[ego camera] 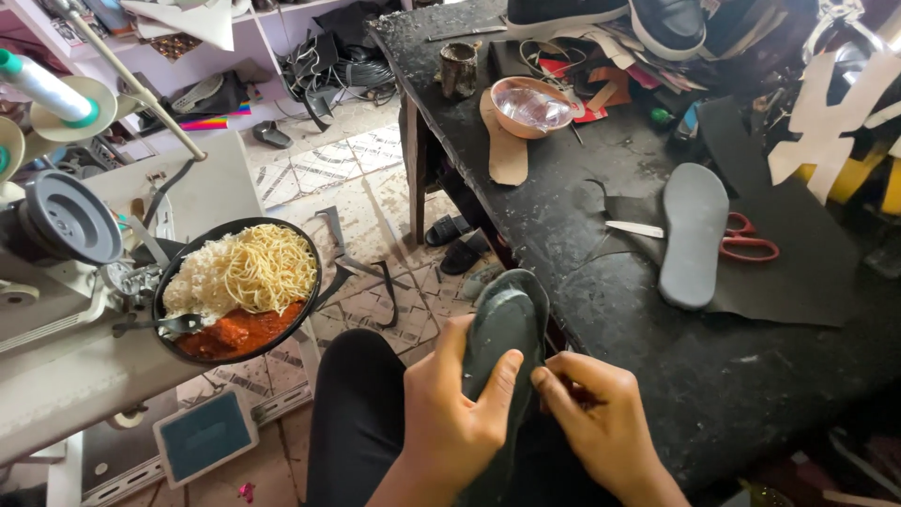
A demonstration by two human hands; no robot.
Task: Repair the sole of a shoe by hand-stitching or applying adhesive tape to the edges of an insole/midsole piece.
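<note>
Holding a dark grey-green insole (505, 324) over my lap, between my knee and the edge of the black workbench (657, 376): item one, and the piece in hand. My left hand (457, 413) grasps it around its lower half, thumb pressed across the face; my right hand (601, 418) pinches its right edge, fingers curled in, and I cannot tell whether a small tool or thread sits inside that pinch. Item two, a second grey insole (693, 233), lies flat on a sheet of black material (798, 282) on the bench, touching a narrow blade (635, 228) and just beside red-handled scissors (751, 242). Item three, a tan sole-shaped pattern (507, 141), lies under a glossy pink bowl (531, 105), with a dark cup (459, 69) near it. Item four, a black plate of noodles, rice and red stew (239, 286) with a spoon, rests on the sewing machine table (66, 376) to my left, close to my elbow. Risks, as I judge them: the held insole is bowed and gripped only at the edges, so a slip could drop it to the tiled floor (357, 188); a wide left-elbow swing could tip the plate, since it overhangs the machine bed; a reach towards the bench could meet the bare blade first; the gritty bench top could soil any glued face laid on it.
</note>
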